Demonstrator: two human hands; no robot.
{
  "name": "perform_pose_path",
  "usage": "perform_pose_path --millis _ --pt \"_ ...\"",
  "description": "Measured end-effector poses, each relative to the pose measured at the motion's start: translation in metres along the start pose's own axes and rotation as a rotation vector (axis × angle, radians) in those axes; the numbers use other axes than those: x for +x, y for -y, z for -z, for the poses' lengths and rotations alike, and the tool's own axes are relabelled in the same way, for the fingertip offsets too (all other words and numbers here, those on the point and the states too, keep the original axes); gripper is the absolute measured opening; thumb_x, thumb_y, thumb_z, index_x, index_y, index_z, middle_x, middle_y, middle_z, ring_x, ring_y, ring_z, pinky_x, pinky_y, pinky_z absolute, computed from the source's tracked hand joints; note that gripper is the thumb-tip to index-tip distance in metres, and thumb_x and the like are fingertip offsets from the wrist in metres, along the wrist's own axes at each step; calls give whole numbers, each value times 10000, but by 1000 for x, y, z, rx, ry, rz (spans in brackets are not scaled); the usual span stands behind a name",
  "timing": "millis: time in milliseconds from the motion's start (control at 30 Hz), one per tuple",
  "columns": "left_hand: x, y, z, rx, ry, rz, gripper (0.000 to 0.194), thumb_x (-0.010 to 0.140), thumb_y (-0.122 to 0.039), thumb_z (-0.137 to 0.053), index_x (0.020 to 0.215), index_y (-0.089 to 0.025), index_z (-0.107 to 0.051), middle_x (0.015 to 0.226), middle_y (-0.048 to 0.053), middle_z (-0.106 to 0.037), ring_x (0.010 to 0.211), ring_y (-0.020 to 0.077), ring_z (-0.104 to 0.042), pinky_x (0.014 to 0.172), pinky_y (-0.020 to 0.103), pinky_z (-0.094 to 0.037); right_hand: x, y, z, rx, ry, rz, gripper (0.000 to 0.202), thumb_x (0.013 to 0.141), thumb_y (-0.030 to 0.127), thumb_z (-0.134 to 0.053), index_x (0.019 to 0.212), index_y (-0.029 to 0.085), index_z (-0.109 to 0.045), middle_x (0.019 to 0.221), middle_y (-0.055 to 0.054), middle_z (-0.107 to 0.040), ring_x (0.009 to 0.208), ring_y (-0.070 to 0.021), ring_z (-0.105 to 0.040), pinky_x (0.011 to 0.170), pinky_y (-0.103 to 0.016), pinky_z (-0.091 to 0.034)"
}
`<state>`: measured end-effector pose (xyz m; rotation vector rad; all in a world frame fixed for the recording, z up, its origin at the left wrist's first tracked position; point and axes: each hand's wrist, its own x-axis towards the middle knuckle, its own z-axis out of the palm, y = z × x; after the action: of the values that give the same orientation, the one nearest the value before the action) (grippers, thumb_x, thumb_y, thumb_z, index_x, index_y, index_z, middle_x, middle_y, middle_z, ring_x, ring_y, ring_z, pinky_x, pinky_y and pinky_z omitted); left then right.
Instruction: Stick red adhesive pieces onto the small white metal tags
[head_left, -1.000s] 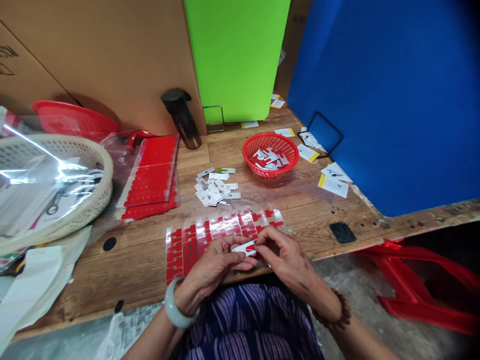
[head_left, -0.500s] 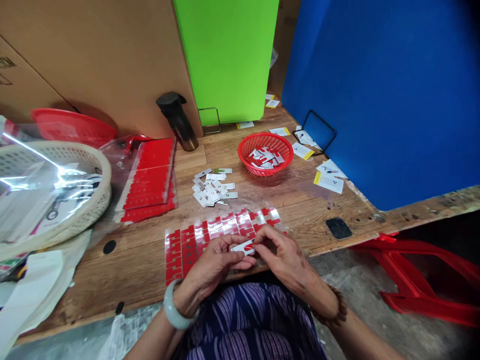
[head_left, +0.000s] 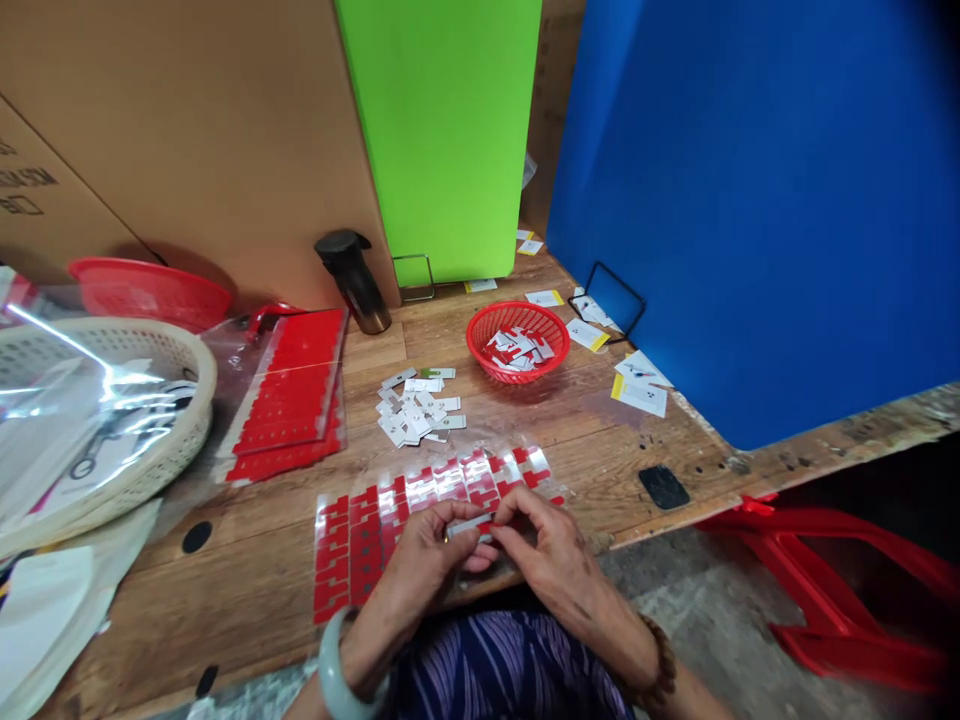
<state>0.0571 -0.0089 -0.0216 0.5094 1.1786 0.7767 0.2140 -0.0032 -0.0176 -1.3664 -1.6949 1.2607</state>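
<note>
My left hand [head_left: 435,552] pinches a small white piece [head_left: 471,524] near the table's front edge. The fingertips of my right hand [head_left: 544,540] are closed at the right end of that piece, where some red shows. Beneath and behind both hands lies a clear sheet of red stickers [head_left: 367,535]. Beyond the sheet is a loose pile of small white and metallic pieces [head_left: 418,408]. A red basket [head_left: 517,372] behind it holds several white and red pieces.
A black bottle [head_left: 356,285] stands by the cardboard. Red sheets [head_left: 289,385] and a cream basket [head_left: 202,400] are at left. Green [head_left: 450,140] and blue panels [head_left: 750,220] rise behind. Cards [head_left: 641,395] and a black square [head_left: 664,487] lie at right.
The view has shifted, so the table appears lower. The white piece has turned in my fingers, showing a narrower face. Both hands stay together at it.
</note>
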Motion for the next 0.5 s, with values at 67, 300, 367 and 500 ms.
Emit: perform_pose_path --millis 67,300,367,500 --pt "3 1 1 34 -2 -33 419 618 -279 -793 931 -88 -591 691 78 -722 600 112 -672 577 161 -496 1 1 -1 12 -13 -14 113 792 88 -511 735 184 -519 728 25 -559 692 -119 -516 659 -232 -376" --pt "3 -4 0 67 -14 -78 444 625 -346 -772 946 -95 -595 638 56 -713 568 111 -654 578 182 -484 2 8 0 37 -52 -55 99 792 121 -531 714 182 -540 759 10 -565 778 -150 -524 713 -260 -377" --pt "1 -6 -1 68 -19 -85 462 611 -356 -780 942 -94 -592 655 68 -720 583 121 -662 597 195 -495 2 11 1 38 -56 -47 96 788 120 -532 715 179 -546 786 1 -562 801 -155 -522 723 -265 -377" --pt "-1 -6 2 64 -19 -89 490 595 -357 -794 946 -92 -580 698 92 -731 606 138 -679 625 216 -517 3 13 2 20 -87 -3 99 784 116 -535 707 177 -546 815 -4 -549 811 -151 -519 732 -264 -377"
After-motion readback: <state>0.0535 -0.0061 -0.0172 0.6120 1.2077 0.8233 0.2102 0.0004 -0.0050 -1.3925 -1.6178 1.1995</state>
